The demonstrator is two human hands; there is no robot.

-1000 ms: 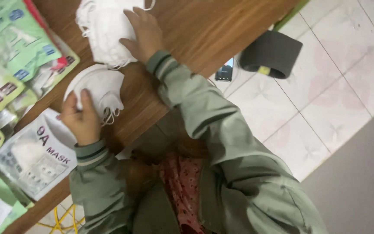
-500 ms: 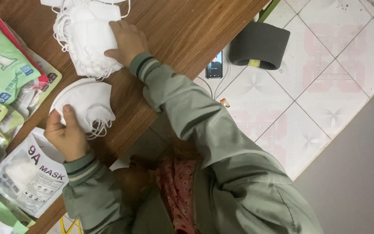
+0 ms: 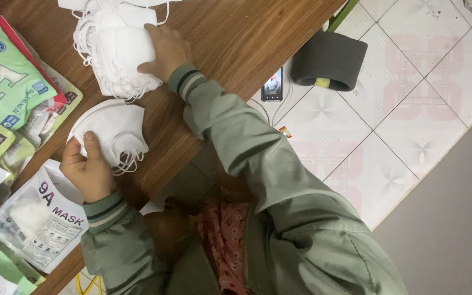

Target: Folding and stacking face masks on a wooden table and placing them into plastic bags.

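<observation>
My left hand (image 3: pixel 86 170) grips a small stack of white face masks (image 3: pixel 113 128) by its near edge, just above the brown wooden table (image 3: pixel 236 33). My right hand (image 3: pixel 165 50) reaches across, its fingers curled over the top mask of a larger heap of white masks (image 3: pixel 113 60) with loose ear loops. The two lots of masks lie close together but apart. Both arms are in grey-green sleeves with striped cuffs.
Green and clear mask packets (image 3: pixel 6 87) lie along the left, with one clear packet (image 3: pixel 42 218) under my left wrist. On the tiled floor to the right are a phone (image 3: pixel 272 86) with a cable and a dark grey roll (image 3: pixel 328 61).
Both hands keep their hold on the masks. The view has shifted a little, so the table and hands sit slightly lower and further left in the picture.
</observation>
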